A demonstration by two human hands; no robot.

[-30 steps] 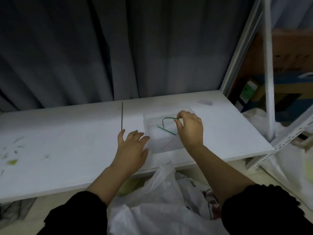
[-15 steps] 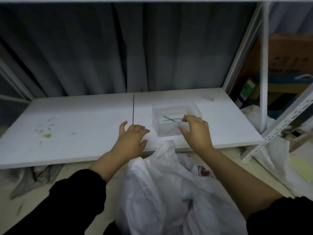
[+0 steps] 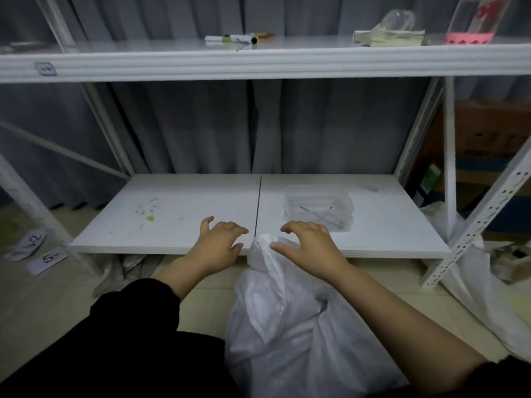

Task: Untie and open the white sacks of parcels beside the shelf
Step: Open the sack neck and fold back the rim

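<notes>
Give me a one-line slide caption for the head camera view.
Both open hands, left and right, hover over the bunched neck of a white sack before a low shelf.

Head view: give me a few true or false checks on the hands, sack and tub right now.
1. Both hands, left and right, are open and hold nothing. True.
2. The sack lies on the lower shelf. False: it sits on the floor in front of the shelf.
3. Thin ties lie in the clear tub. True.
4. The tub is on the top shelf. False: it is on the lower shelf.
5. The sack's neck is bunched between the hands. True.
</notes>
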